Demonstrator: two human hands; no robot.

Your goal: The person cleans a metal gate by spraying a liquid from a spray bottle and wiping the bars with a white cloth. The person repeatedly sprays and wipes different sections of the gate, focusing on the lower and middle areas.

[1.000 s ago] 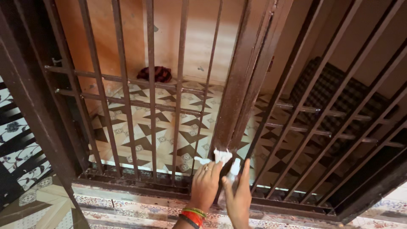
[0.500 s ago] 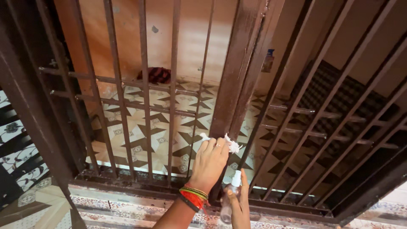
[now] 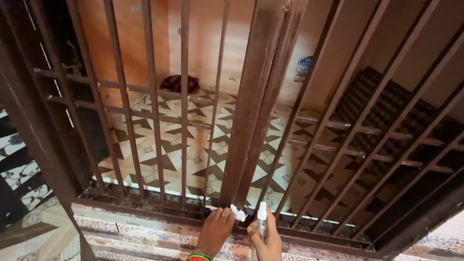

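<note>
My left hand presses a crumpled white cloth against the foot of the thick brown gate post. Red and green bangles ring that wrist at the bottom edge. Just right of it, my right hand grips a small clear spray bottle with a white nozzle, held upright beside the post. Both hands are low in the view, close to the gate's bottom rail.
Brown metal gates with vertical bars fill the view, one leaf at the left, another slanting at the right. Behind them lie a patterned tile floor, a dark cloth bundle by the orange wall, and a checkered mattress.
My left hand with the cloth has slid down the post from mid-height to its foot. The right hand holds the bottle in much the same place. The view tilted slightly.
</note>
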